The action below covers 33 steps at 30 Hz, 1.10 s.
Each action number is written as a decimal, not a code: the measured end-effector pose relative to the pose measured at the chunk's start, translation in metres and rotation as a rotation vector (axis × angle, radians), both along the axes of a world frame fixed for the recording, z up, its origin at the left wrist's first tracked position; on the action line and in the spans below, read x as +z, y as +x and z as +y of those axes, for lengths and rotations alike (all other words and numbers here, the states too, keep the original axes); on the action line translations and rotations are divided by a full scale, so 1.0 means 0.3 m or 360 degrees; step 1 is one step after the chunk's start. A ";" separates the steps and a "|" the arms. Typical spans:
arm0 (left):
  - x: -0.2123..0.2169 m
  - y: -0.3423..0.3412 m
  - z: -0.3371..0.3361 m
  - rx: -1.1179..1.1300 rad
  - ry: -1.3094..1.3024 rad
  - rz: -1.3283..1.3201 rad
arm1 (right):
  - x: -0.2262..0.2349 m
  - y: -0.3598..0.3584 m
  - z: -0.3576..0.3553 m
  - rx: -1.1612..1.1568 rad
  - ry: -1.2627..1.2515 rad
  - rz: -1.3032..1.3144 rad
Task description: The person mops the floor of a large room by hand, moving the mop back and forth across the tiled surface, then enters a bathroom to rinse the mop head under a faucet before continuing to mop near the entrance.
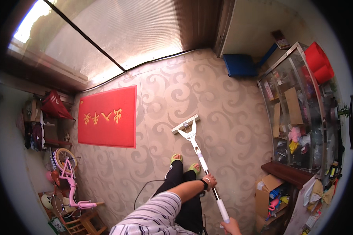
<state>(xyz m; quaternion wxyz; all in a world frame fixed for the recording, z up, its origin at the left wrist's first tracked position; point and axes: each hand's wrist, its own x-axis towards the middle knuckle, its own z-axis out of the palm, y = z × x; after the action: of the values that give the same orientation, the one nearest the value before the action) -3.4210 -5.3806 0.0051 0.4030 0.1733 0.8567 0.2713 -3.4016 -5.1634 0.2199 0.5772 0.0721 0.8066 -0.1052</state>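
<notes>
A white sponge mop (202, 161) slants across the tiled floor, its flat head (185, 124) resting on the patterned tiles ahead of my feet. My left hand (210, 181), with a dark band at the wrist, is wrapped round the metal middle of the pole. At the lower edge my right hand (232, 227) closes on the top end of the handle; part of it is cut off by the frame. My left arm, in a striped sleeve (155, 209), crosses over my dark trousers. Green slippers (176, 157) are on my feet just behind the mop head.
A red doormat (108, 117) lies left of the mop. Along the left wall stand a pink bicycle (71, 188) and a wooden chair (80, 223). At right are a glass cabinet (296, 113), a cardboard box (264, 196) and a blue stool (240, 65).
</notes>
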 end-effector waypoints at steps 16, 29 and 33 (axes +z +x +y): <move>-0.263 -0.136 -0.491 0.0250 -0.0325 0.0485 | -0.357 -0.154 -0.360 0.0079 -0.0277 0.0269; -0.453 -0.428 -1.876 0.0914 -0.1018 0.0418 | -0.681 -0.573 -1.822 -0.0066 -0.0892 -0.0123; -0.425 -0.368 -1.902 0.0858 -0.1136 0.0494 | -0.729 -0.485 -1.859 0.0047 -0.0830 0.0059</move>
<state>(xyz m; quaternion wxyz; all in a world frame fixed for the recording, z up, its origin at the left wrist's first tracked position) -3.5314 -5.9510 -0.1226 0.2197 -0.1662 0.9610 0.0259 -3.5473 -5.7211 0.0011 0.5628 -0.0928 0.7636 -0.3026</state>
